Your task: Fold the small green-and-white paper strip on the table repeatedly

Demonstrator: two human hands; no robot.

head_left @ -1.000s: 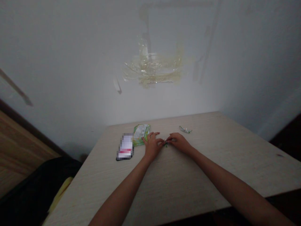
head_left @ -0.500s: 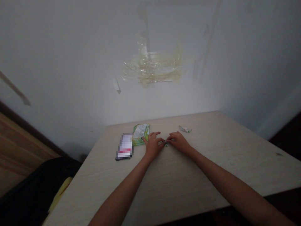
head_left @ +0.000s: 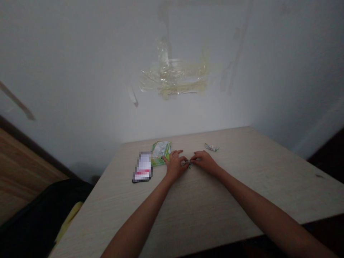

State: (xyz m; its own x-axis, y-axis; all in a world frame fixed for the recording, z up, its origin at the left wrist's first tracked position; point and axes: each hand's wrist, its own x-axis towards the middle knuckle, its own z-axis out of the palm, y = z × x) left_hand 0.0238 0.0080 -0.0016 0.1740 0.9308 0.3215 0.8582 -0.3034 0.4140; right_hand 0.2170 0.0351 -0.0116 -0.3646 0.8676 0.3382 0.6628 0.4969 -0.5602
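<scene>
Between my two hands is a small twisted wrapper [head_left: 189, 165] with bits of green and white, too small to make out fully. My left hand [head_left: 176, 166] pinches its left side with thumb and forefinger, the other fingers spread over the table. From the right, my right hand [head_left: 205, 162] pinches the wrapper's other side, fingers curled. Just behind my left hand lies a green and white packet [head_left: 160, 150], partly covered by the fingers. Beyond my right hand rests another small crumpled wrapper [head_left: 211, 147], whitish with green ends.
A phone [head_left: 143, 167] with a blurred screen lies left of the packet on the pale wooden table [head_left: 120, 204]. Behind the table rises a white wall [head_left: 94, 89] with yellowed tape [head_left: 180, 82]. Dark cloth [head_left: 40, 211] hangs beyond the left edge.
Almost nothing differs. Both hands stay in place at the small wrapper, with only a slight shift of the fingertips around it.
</scene>
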